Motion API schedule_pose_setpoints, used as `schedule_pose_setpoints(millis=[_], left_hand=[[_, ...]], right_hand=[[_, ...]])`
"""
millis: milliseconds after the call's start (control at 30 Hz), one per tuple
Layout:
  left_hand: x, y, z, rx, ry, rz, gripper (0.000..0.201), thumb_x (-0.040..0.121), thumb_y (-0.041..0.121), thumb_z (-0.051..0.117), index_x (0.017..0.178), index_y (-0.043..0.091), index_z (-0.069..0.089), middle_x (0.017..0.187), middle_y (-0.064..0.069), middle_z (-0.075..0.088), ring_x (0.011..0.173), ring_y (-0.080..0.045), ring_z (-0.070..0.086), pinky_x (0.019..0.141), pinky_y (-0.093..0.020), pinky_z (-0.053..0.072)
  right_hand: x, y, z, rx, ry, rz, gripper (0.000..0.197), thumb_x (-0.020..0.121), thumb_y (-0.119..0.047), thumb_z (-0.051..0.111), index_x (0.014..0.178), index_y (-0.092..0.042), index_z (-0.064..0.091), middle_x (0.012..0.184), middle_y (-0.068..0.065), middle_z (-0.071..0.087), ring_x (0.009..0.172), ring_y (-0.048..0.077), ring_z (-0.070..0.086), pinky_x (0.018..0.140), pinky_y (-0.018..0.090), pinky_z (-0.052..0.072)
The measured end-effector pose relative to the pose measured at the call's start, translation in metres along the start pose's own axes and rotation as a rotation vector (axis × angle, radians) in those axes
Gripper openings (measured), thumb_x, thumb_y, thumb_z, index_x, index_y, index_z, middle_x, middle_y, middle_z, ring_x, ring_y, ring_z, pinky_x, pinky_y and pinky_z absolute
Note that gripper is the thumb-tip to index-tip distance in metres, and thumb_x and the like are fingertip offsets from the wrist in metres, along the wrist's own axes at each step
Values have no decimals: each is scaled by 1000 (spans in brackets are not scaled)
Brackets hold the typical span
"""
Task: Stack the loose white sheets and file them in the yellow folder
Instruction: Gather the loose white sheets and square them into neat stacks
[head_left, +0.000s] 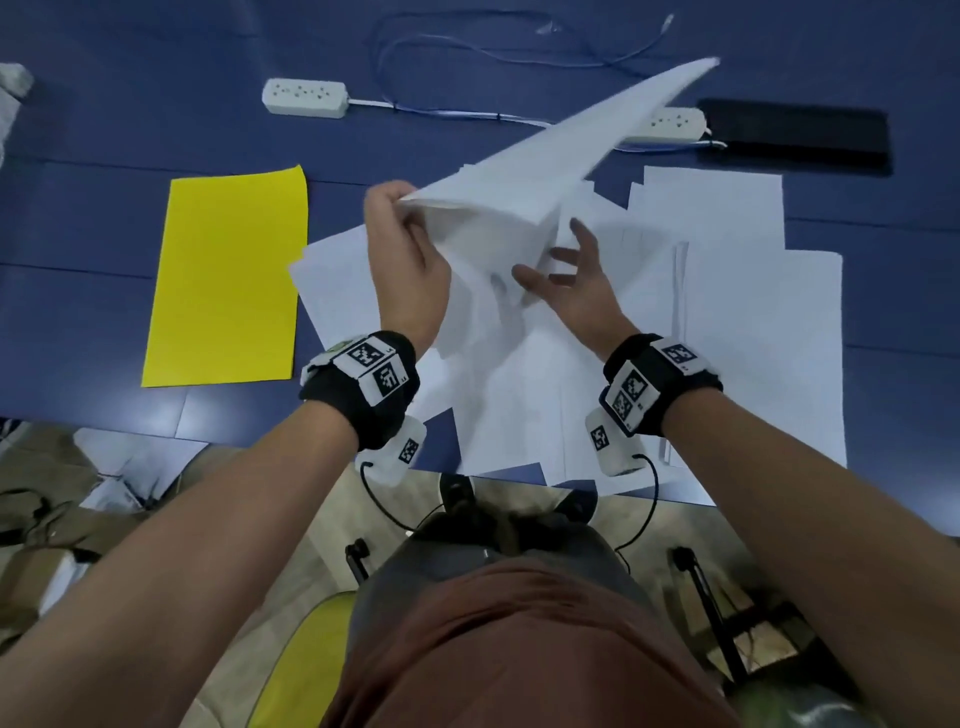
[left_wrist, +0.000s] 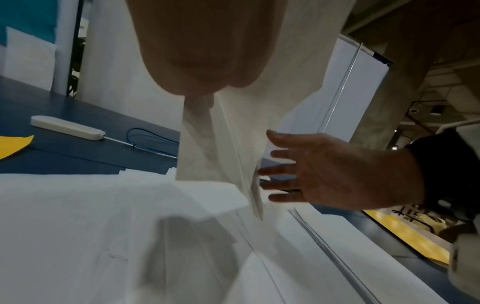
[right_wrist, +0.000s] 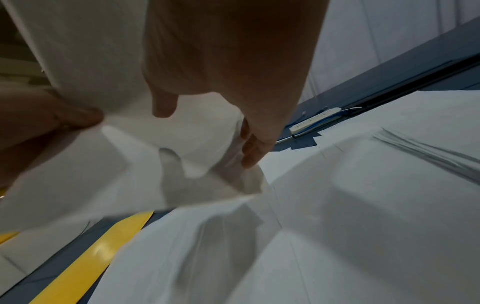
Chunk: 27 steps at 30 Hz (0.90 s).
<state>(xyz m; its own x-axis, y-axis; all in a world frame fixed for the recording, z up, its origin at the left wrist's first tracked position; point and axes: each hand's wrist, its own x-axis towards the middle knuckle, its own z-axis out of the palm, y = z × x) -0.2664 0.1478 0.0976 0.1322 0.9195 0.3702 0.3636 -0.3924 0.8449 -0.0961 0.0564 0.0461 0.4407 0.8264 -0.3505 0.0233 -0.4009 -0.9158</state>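
Observation:
My left hand (head_left: 402, 249) pinches a bundle of white sheets (head_left: 550, 156) by its near corner and holds it tilted up above the table. The bundle (left_wrist: 228, 131) hangs down from that hand in the left wrist view. My right hand (head_left: 566, 270) is spread open just right of the bundle, fingers (left_wrist: 283, 164) straight at its lower edge (right_wrist: 233, 181). More loose white sheets (head_left: 701, 322) lie scattered on the blue table under both hands. The yellow folder (head_left: 228, 275) lies flat and closed to the left.
Two white power strips (head_left: 305, 97) (head_left: 670, 123) with cables lie at the back, beside a black flat device (head_left: 795, 136). The table's near edge (head_left: 156, 423) runs under my wrists. Boxes and papers sit on the floor at lower left.

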Motion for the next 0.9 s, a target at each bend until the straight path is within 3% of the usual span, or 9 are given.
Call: schedule_pose_setpoints(millis=[100,167,300,400,467,633,733,833,900], left_hand=[[-12,-2,13,-4,-148,-114,15,97,5,38,106,18,40,101,-8,59,86,-16,57,73,-21,43],[-19,-2,20,-19,-210,-187,16,98,5,39,107,17,40,97,-4,60,79,-7,56,69,-14,42],[-26,3,31,-45,-328,-207,14,98,5,40,108,13,43,87,0,56,70,-9,49,64,-17,40],[-24,11,35,-108,-351,-204,21,90,-3,46,108,7,46,83,3,52,69,-9,46,67,-21,40],[-21,16,33,-180,-366,-214,30,81,-13,58,107,-2,49,89,3,54,75,-8,50,70,-18,42],[-13,35,39,-335,-375,-406,15,81,-1,57,92,7,61,91,5,63,77,-9,56,67,-21,45],[-14,38,43,-169,-361,-263,15,78,8,59,90,15,66,87,10,65,75,-4,56,69,-17,44],[-19,32,49,-40,-331,-200,7,89,20,65,82,18,64,71,14,60,59,0,49,60,-11,39],[-25,26,52,-15,-332,-259,31,93,34,62,72,12,57,60,6,50,51,-6,38,50,-14,32]], right_hand=[[0,-2,-14,51,122,-67,116,70,-54,81,156,-24,9,153,-1,32,139,18,36,112,35,36],[0,-2,-26,71,192,-63,115,69,-48,84,155,-20,11,155,-1,30,142,14,29,114,29,30],[-4,-6,-57,241,229,-9,60,74,-13,85,124,-5,53,108,-1,67,98,12,66,92,37,55],[-10,-10,-75,233,255,-68,19,77,-3,80,89,-2,64,77,-8,71,70,6,66,70,26,53],[-17,-14,-81,172,304,-106,19,76,-2,77,72,-9,59,65,-18,64,60,-2,58,63,18,49],[-27,-14,-88,-63,323,-291,14,79,-26,59,90,-21,54,88,-5,58,89,13,55,84,26,45],[-29,-22,-89,-107,402,-285,13,84,-28,63,80,-16,66,79,-3,69,79,13,61,71,32,52],[-30,-25,-86,-107,437,-243,20,89,-28,67,83,-10,70,74,-4,69,70,7,64,64,22,49],[-33,-21,-83,-107,405,-221,21,90,-26,66,78,-8,68,70,1,68,64,4,60,62,19,47]])
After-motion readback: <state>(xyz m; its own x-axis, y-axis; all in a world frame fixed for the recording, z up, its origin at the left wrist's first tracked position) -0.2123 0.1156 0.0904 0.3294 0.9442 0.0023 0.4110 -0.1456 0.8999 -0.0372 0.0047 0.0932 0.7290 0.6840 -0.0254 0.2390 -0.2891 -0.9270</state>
